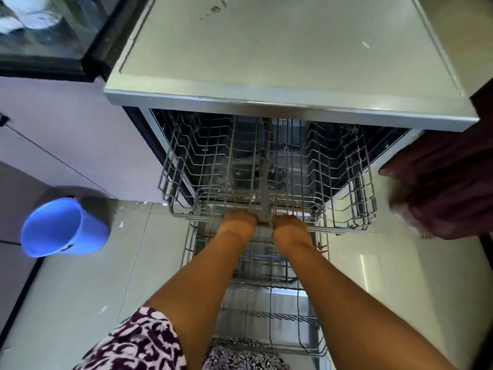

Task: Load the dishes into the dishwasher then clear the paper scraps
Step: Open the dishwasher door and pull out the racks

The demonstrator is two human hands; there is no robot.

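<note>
**Racks out, 0 dishes loaded**

A blue bucket stands by paper scraps littering the floor. The left hand and right hand, close together, grip the upper rack by its front rail on the open dishwasher. The 2 racks look bare; no dishes in view.

The dishwasher has a top panel of pale metal with a dull, brushed look and a few dark specks. Its front edge has a brighter silver sheen. The upper rack and the lower rack are thin grey wire, smooth and faintly shiny. A bucket is smooth blue plastic. The floor is glossy pale tile, catching light. A sleeve is soft printed cloth.
</note>
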